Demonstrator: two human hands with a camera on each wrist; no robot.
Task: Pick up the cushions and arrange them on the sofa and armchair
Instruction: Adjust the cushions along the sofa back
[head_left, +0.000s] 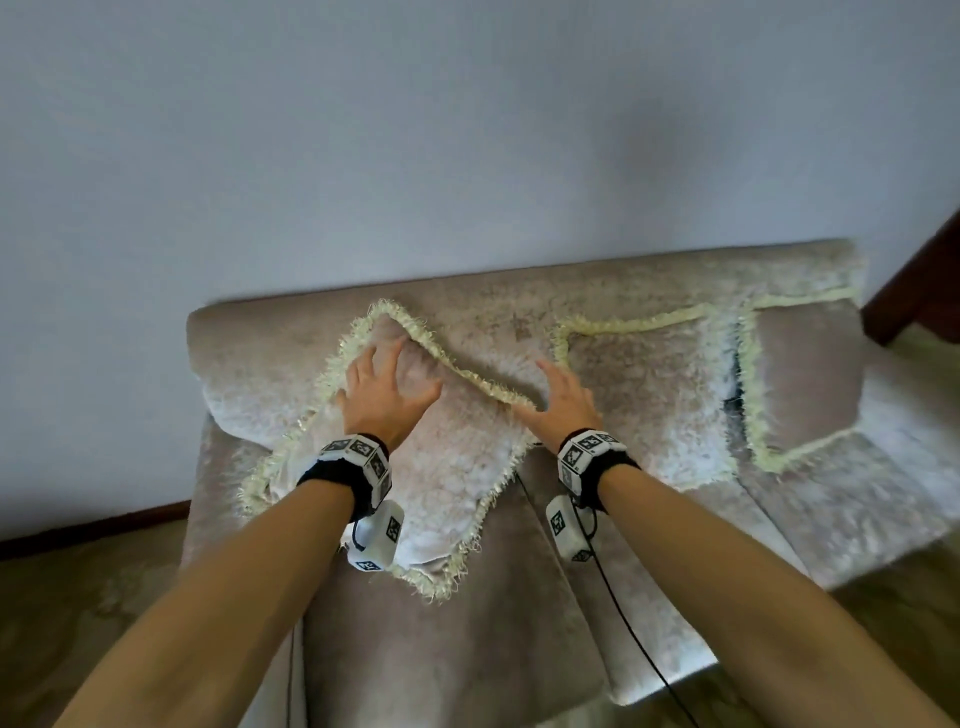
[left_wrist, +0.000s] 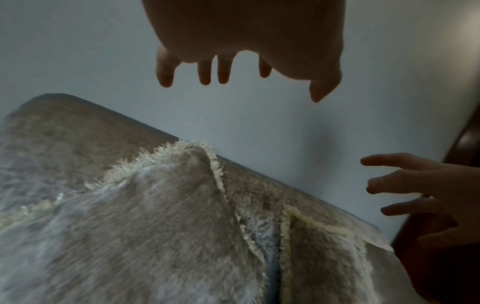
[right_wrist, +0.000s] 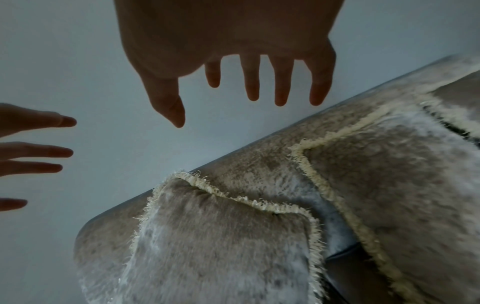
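A beige velvet sofa (head_left: 467, 649) stands against the wall. Three matching cushions with cream fringe lean on its backrest. The left cushion (head_left: 447, 467) (left_wrist: 161, 216) (right_wrist: 221, 246) sits tilted like a diamond. The middle cushion (head_left: 644, 395) (right_wrist: 389, 174) and the right cushion (head_left: 800, 384) stand beside it. My left hand (head_left: 384, 389) (left_wrist: 224, 70) hovers over the left cushion's upper corner with fingers spread. My right hand (head_left: 561, 400) (right_wrist: 252, 82) is spread over its right edge. Both wrist views show a gap between fingers and fabric; neither hand holds anything.
A pale wall (head_left: 467, 130) rises right behind the backrest. Dark wooden furniture (head_left: 924, 280) stands at the sofa's right end. Patterned floor (head_left: 78, 597) lies to the left and in front. A black cable (head_left: 623, 623) hangs from my right wrist over the seat.
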